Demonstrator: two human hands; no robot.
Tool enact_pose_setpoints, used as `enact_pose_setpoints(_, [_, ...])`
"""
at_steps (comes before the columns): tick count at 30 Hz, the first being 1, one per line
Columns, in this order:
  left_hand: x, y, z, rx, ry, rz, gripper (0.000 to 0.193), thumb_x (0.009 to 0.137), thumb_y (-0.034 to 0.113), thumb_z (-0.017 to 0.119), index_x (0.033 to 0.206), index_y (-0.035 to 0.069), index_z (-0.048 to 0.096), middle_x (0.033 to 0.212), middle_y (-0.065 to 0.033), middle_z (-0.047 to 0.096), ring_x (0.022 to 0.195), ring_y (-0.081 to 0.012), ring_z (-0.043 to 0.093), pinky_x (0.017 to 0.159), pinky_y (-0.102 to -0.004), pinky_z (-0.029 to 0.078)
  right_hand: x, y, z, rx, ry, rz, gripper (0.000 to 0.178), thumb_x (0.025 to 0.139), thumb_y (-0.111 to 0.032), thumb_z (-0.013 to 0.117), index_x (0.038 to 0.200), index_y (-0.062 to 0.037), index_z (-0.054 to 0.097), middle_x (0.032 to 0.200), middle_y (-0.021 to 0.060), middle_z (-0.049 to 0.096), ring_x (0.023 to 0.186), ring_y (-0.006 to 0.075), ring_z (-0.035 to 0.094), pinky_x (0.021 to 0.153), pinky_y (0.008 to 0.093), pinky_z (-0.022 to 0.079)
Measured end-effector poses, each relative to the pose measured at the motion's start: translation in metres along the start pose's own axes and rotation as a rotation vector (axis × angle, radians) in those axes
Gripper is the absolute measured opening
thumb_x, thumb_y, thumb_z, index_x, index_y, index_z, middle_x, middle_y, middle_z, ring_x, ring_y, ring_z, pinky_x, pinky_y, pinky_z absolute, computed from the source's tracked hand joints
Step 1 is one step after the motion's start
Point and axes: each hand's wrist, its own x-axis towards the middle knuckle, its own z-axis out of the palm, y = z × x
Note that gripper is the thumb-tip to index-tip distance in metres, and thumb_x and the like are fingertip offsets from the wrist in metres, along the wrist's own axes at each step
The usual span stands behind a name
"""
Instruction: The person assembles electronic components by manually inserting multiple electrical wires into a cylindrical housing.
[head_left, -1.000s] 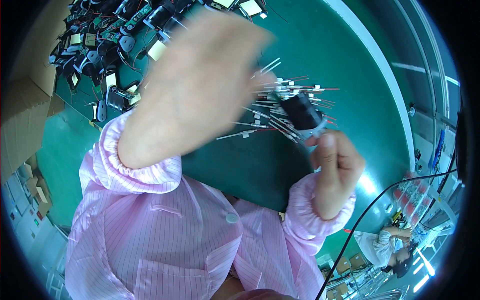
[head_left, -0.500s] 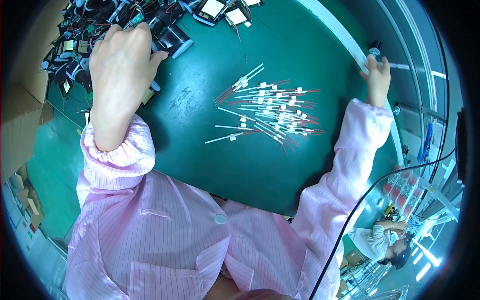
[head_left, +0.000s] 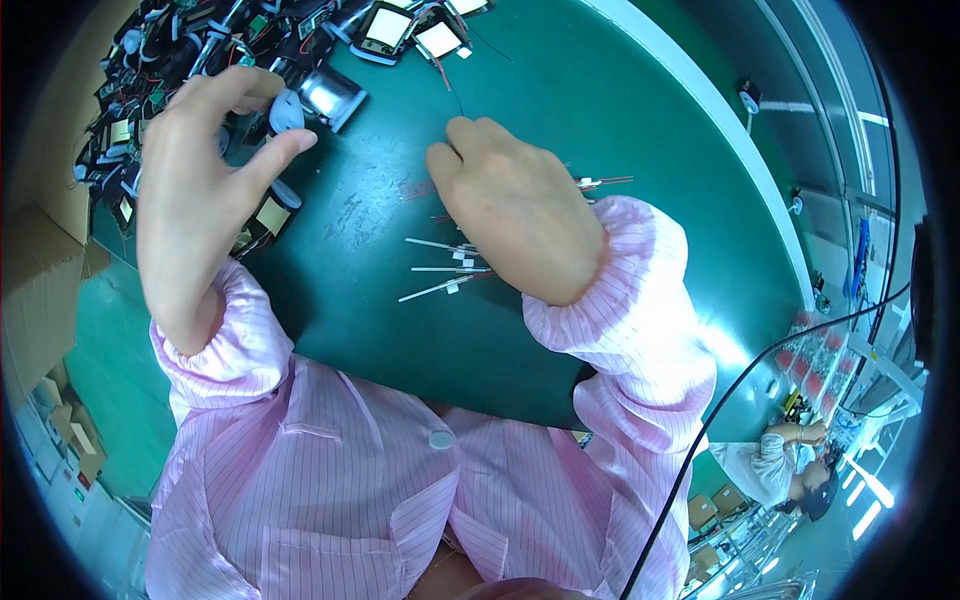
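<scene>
At the pile's near edge, my left hand (head_left: 195, 180) curls its thumb and fingers round a dark part with a grey-blue round end (head_left: 287, 111). Just beyond it lies a black cylinder (head_left: 335, 98) with a pale rim. My right hand (head_left: 515, 205) is over the middle of the table, palm down with fingers curled under; its fingertips are hidden. Beneath it lie several wire leads (head_left: 440, 270) with white sleeves, white connectors and red wires, mostly covered by the hand. Some red wires left of its fingers are blurred.
A heap of black parts (head_left: 150, 100) with boards and wires fills the far left, beside a cardboard box (head_left: 40, 260). Square-backed parts (head_left: 437, 40) lie at the back. Beyond the table's white edge (head_left: 720, 110) stands a black round part (head_left: 749, 96). A co-worker (head_left: 770, 465) sits at right.
My right hand has left the black round part beyond the white edge and come left over the wire leads. My left hand has drawn slightly back, its thumb now spread round the grey-ended part.
</scene>
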Motion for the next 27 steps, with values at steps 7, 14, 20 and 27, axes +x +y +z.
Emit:
enact_pose_setpoints(7, [0.007, 0.01, -0.005, -0.64, 0.204, -0.101, 0.04, 0.088, 0.021, 0.065, 0.118, -0.007, 0.06, 0.1, -0.0143, 0.065, 0.098, -0.0216, 0.062, 0.092, -0.0331, 0.044, 0.011, 0.014, 0.007, 0.163, 0.065, 0.003, 0.014, 0.07, 0.003, 0.065, 0.083, -0.0023, 0.061, 0.083, 0.0097, 0.057, 0.082, 0.028, 0.058, 0.067, 0.039, 0.048])
enact_pose_setpoints(14, [0.025, 0.04, 0.013, -2.237, -0.282, -0.289, 0.057, 0.104, 0.04, 0.024, 0.131, -0.006, 0.043, 0.11, -0.0242, 0.06, 0.092, -0.0387, 0.065, 0.07, -0.0435, 0.055, -0.015, 0.011, -0.019, 0.35, 0.356, 0.093, 0.02, 0.074, 0.0, 0.067, 0.093, -0.0072, 0.069, 0.075, 0.0071, 0.06, 0.069, 0.0262, 0.058, 0.062, 0.0349, 0.043])
enact_pose_setpoints(20, [0.017, 0.042, 0.038, -1.379, -0.436, -0.113, 0.021, 0.092, 0.011, 0.055, 0.109, -0.001, 0.059, 0.106, -0.0103, 0.061, 0.081, -0.0142, 0.058, 0.069, -0.0256, 0.046, -0.051, -0.034, -0.042, 0.526, 0.508, 0.485, 0.026, 0.071, 0.01, 0.071, 0.094, -0.0011, 0.067, 0.078, 0.0097, 0.065, 0.07, 0.0196, 0.065, 0.063, 0.0278, 0.049])
enact_pose_setpoints(27, [-0.002, 0.062, 0.048, -1.112, -0.642, 0.129, 0.007, 0.084, 0.008, 0.066, 0.086, 0.002, 0.062, 0.1, -0.0069, 0.056, 0.08, -0.0118, 0.049, 0.067, -0.0242, 0.04, -0.077, -0.044, -0.028, 0.565, 0.65, 0.409, 0.025, 0.069, 0.012, 0.073, 0.091, 0.0025, 0.065, 0.085, 0.0136, 0.065, 0.072, 0.0227, 0.064, 0.065, 0.0293, 0.051])
